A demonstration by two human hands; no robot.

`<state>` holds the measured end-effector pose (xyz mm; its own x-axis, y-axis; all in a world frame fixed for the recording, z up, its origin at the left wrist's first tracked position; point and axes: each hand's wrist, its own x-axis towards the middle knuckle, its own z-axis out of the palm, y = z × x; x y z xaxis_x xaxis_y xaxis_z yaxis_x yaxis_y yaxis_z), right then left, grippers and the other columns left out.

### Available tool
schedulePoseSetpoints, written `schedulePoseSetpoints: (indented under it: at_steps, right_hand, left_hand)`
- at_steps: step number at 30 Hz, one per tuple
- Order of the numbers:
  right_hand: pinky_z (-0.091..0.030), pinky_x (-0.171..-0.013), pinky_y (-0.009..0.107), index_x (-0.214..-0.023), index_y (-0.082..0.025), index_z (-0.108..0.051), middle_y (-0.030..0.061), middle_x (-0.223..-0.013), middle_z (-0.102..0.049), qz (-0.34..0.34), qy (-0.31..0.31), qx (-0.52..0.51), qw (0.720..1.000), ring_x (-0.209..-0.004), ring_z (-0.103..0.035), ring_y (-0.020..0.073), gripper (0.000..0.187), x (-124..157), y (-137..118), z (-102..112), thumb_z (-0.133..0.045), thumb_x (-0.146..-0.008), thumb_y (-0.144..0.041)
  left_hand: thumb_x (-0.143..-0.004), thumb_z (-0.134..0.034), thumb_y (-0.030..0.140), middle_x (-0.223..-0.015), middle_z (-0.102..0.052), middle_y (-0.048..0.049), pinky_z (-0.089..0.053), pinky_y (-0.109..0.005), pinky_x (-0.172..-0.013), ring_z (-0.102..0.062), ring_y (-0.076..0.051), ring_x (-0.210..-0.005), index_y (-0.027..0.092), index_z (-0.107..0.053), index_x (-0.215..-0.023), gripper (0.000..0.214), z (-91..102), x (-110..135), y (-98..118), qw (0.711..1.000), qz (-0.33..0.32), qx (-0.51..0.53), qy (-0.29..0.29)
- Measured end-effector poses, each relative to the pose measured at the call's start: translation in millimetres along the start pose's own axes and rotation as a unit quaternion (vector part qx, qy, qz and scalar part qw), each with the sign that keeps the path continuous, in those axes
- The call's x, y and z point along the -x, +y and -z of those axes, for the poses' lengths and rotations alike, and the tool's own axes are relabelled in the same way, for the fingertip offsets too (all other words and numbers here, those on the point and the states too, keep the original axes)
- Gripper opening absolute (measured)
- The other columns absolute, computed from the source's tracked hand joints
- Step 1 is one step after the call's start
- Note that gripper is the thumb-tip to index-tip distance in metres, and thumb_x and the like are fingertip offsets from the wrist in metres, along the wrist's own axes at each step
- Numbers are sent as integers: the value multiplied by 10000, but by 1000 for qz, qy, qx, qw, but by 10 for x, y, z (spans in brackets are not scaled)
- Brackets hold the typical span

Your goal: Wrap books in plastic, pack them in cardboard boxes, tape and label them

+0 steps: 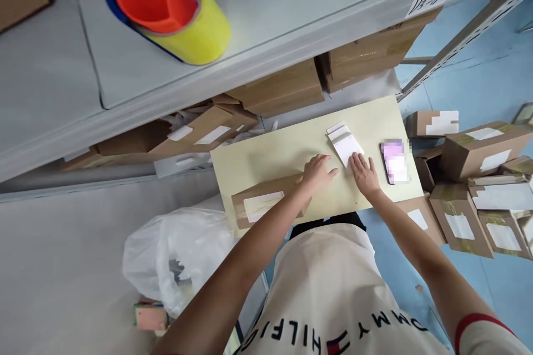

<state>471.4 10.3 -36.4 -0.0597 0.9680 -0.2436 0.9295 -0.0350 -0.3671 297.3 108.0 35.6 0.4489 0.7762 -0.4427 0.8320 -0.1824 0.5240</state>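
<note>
A small flat white item [346, 144], either a thin box or a stack of paper slips, lies on the pale yellow tabletop [266, 158]. My right hand [365, 175] rests on its near end, fingers stretched out and lying flat. To the left of it is my left hand [318, 173], thumb and fingers apart and holding nothing. Under my left wrist lies a closed cardboard box [291, 188] with a white label on it; my forearm hides part of it. A phone [395, 162] with a blurred screen is right of my right hand.
A grey shelf [316, 16] crosses above, bearing a yellow, red and blue holder [204, 28]. Brown cartons [283, 86] stand beneath it. Several labelled boxes [462, 227] are piled right of the table. A white plastic bag [166, 244] hangs at the left.
</note>
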Motion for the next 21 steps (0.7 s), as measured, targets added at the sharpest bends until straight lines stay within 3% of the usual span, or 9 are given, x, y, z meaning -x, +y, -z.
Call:
schedulePoseSetpoints:
  at_steps: [4,7,10,13,15,18,21]
  right_hand:
    - [-351,-1055,568,-1374,-193,-491,160,-1386,-567,49,10,-33,998,-1261,-525,321,535,170,95,54,-384,-875,-30]
    - [-399,-998,474,-1150,-197,-642,117,-1140,-713,89,10,-32,995,-1049,-639,260,396,110,159,146,-394,-889,-32]
    - [-420,-917,387,-905,-203,-693,60,-866,-754,122,16,-30,992,-780,-660,191,320,-2,206,247,-409,-912,-55]
    - [-432,-755,337,-768,-190,-688,57,-698,-729,145,24,-45,988,-635,-619,180,286,-102,218,361,-469,-952,-182]
    - [-427,-706,327,-793,-187,-698,68,-740,-745,158,44,-69,984,-652,-627,188,277,-142,202,442,-488,-964,-247]
    - [-437,-738,325,-914,-204,-707,65,-931,-769,163,92,-102,977,-746,-654,186,262,-144,159,540,-453,-974,-201]
    - [-434,-718,319,-859,-211,-699,50,-858,-760,151,121,-110,975,-696,-633,170,271,-97,126,583,-452,-964,-171]
  left_hand:
    - [-705,-759,390,-1110,-692,-130,-470,-395,-919,-630,-312,-1073,200,-658,-1005,369,-251,-104,-130,994,54,88,-40]
    - [-692,-766,398,-1040,-718,-112,-504,-351,-849,-667,-279,-970,200,-668,-944,334,-344,-146,-151,983,78,155,-63]
    - [-748,-727,416,-994,-732,-100,-523,-334,-813,-686,-250,-901,198,-675,-909,276,-367,-176,-103,959,124,251,-53]
    - [-836,-640,444,-995,-734,-103,-518,-366,-861,-690,-242,-907,185,-675,-914,273,-341,-190,-52,938,150,313,-9]
    - [-859,-613,459,-1020,-731,-105,-512,-383,-888,-689,-237,-920,178,-674,-938,298,-297,-190,-28,925,152,348,21]
    - [-852,-627,473,-1076,-722,-110,-505,-366,-912,-681,-224,-963,171,-677,-985,334,-189,-179,17,898,151,409,56]
    - [-845,-641,467,-1093,-718,-107,-514,-350,-879,-690,-204,-926,171,-666,-1041,357,-66,-157,94,874,172,454,39]
